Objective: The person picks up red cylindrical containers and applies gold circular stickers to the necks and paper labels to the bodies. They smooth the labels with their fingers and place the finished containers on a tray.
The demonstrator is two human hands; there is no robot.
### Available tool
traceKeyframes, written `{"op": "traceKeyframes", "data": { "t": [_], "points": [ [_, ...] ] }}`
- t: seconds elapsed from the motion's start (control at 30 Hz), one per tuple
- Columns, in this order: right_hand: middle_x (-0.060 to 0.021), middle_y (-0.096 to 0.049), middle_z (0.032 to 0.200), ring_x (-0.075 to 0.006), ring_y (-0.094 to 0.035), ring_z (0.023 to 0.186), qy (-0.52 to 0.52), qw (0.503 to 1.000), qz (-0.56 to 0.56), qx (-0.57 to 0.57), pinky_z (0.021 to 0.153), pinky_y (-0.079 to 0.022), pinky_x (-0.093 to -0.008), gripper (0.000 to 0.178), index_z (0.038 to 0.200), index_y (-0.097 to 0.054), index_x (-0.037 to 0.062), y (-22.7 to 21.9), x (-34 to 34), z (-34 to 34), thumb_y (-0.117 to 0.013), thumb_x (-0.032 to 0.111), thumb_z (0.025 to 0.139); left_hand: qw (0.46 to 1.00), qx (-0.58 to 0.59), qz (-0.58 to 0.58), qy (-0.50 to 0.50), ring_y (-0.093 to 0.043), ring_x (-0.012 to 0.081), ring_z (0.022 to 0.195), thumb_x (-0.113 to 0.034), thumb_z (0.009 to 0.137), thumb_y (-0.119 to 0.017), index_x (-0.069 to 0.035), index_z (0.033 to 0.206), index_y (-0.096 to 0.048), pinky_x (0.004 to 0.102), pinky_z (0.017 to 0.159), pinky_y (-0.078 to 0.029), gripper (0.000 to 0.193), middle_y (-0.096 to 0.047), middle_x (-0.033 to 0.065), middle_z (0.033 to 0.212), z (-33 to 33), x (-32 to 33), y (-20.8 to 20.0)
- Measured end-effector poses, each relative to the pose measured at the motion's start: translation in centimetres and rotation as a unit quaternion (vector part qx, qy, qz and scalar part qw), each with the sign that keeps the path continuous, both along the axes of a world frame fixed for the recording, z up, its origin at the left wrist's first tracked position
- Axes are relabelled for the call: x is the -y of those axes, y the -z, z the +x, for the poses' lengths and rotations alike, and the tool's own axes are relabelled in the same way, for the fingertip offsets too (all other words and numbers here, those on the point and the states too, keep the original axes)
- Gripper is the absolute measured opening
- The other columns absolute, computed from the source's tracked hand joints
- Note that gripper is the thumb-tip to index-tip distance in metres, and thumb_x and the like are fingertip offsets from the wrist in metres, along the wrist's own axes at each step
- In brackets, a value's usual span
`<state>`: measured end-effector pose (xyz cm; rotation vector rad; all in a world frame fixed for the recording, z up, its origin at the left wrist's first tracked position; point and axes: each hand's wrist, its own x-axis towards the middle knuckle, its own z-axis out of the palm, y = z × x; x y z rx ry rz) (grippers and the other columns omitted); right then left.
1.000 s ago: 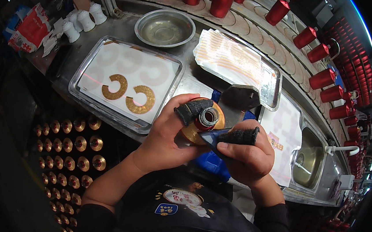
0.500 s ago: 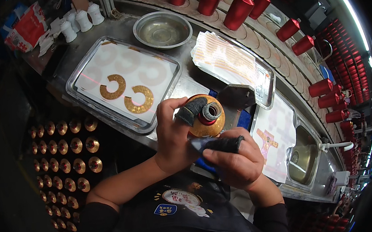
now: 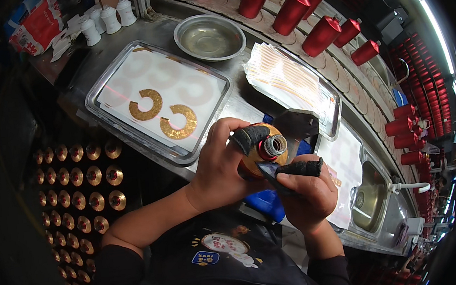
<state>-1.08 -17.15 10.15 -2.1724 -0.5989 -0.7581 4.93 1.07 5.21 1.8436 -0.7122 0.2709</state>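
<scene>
- Left hand [image 3: 219,167]: clamped around a bottle with a gold shoulder and red neck base [image 3: 250,165]; one digit, in a black fabric sleeve [image 3: 250,138], lies over the shoulder.
- Bottle: held in front of the body, above the near counter edge; tilted, its bare threaded silver mouth facing up.
- Right hand [image 3: 313,196]: closed on a dark, flat, pointed scraper-like tool [image 3: 268,172]; another black fabric sleeve [image 3: 303,167] covers one finger.
- Tool tip is at the shoulder, just beside the neck; contact cannot be told.
- Just beyond the bottle: a dark angular plate [image 3: 299,123].
- Left of it: a rectangular metal tray [image 3: 137,132] with a white sheet bearing two gold C-shaped pieces [image 3: 189,119].
- Behind the tray: a round metal basin [image 3: 183,44].
- Right of the basin: a stack of striped, glossy sheets [image 3: 279,72].
- Far right: a metal sink [image 3: 368,210].
- Back: red cylindrical bottles [image 3: 321,36] on a conveyor.
- Lower left: rows of gold-topped bottles [image 3: 78,178].
</scene>
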Motion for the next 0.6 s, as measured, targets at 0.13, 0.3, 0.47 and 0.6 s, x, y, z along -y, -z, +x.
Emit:
{"op": "traceKeyframes", "data": {
  "t": [0.13, 0.3, 0.47, 0.6],
  "points": [
    [-0.0107, -0.068, 0.082, -0.0263, -0.068, 0.076, 0.016, 1.000, 0.010, -0.006, 0.065, -0.052, -0.0334, 0.032, 0.092, -0.070, 0.0089, 0.1, -0.2, -0.1, -0.089, 0.002, 0.068, 0.996, -0.019, -0.012, 0.083, -0.055, 0.0377, 0.122, -0.027, 0.063, -0.093, -0.008, 0.131, -0.055, 0.0436, 0.099, -0.050, 0.080, -0.049, 0.0152, 0.133, 0.3, -0.4, 0.6],
    [-0.0108, -0.069, 0.083, -0.0263, -0.068, 0.076, 0.009, 1.000, 0.015, -0.001, 0.065, -0.052, -0.0335, 0.033, 0.093, -0.070, 0.0086, 0.4, -0.3, -0.3, -0.089, 0.002, 0.068, 1.000, 0.026, 0.006, 0.006, -0.056, 0.0377, 0.120, -0.023, 0.064, -0.091, -0.008, 0.135, -0.052, 0.0448, 0.102, -0.048, 0.083, -0.051, 0.0154, 0.134, -0.1, -0.2, 0.4],
    [-0.0106, -0.069, 0.083, -0.0258, -0.068, 0.077, 0.015, 1.000, 0.009, -0.001, 0.066, -0.052, -0.0337, 0.032, 0.093, -0.069, 0.0073, 0.3, -0.4, -0.2, -0.089, 0.002, 0.068, 0.999, -0.020, -0.010, 0.045, -0.056, 0.0405, 0.120, -0.018, 0.064, -0.090, -0.008, 0.134, -0.052, 0.0443, 0.099, -0.050, 0.080, -0.049, 0.0185, 0.136, 0.0, -0.2, 0.3],
    [-0.0103, -0.069, 0.082, -0.0255, -0.068, 0.076, 0.013, 1.000, 0.014, 0.000, 0.066, -0.052, -0.0335, 0.032, 0.092, -0.069, 0.0072, 0.3, -0.5, -0.2, -0.090, 0.002, 0.068, 1.000, -0.001, -0.004, 0.007, -0.055, 0.0392, 0.122, -0.021, 0.066, -0.089, -0.008, 0.134, -0.051, 0.0453, 0.098, -0.050, 0.079, -0.050, 0.0183, 0.134, -0.4, -0.2, 0.8]
  ]
}}
